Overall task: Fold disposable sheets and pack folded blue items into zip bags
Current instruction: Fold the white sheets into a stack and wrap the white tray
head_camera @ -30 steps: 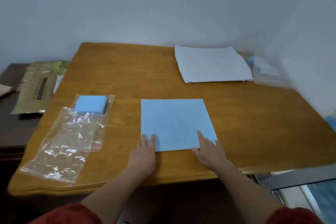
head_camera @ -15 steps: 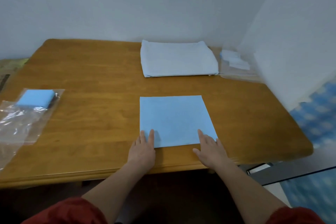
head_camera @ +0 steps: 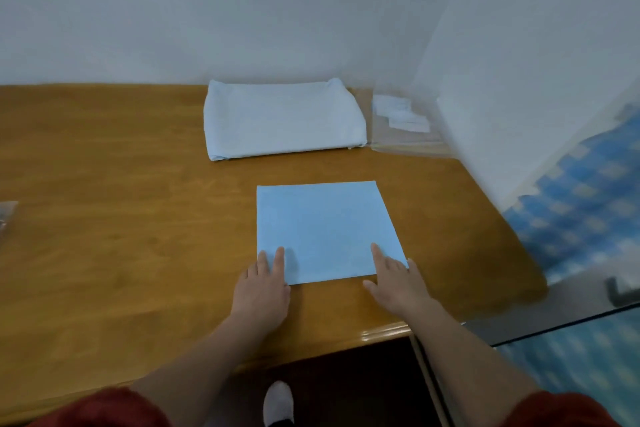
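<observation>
- Open surface (head_camera: pixel 121 218) runs wide across the left half.
- A pale sheet stack (head_camera: pixel 284 121) blocks the far edge; clear bags (head_camera: pixel 405 137) fill the far right corner.

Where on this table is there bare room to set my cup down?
Widest bare wood: left of the blue sheet, up to the clear bag at the table edge. A narrow strip runs between sheet and white stack. Crowded: the far right corner with the zip bags, and the sheet's near edge, where left hand and right hand rest.

Wood table (head_camera: pixel 138 218): blue sheet (head_camera: pixel 322 229) ctr, sheet stack (head_camera: pixel 284 121) & zip bags (head_camera: pixel 401 128) at back.
</observation>
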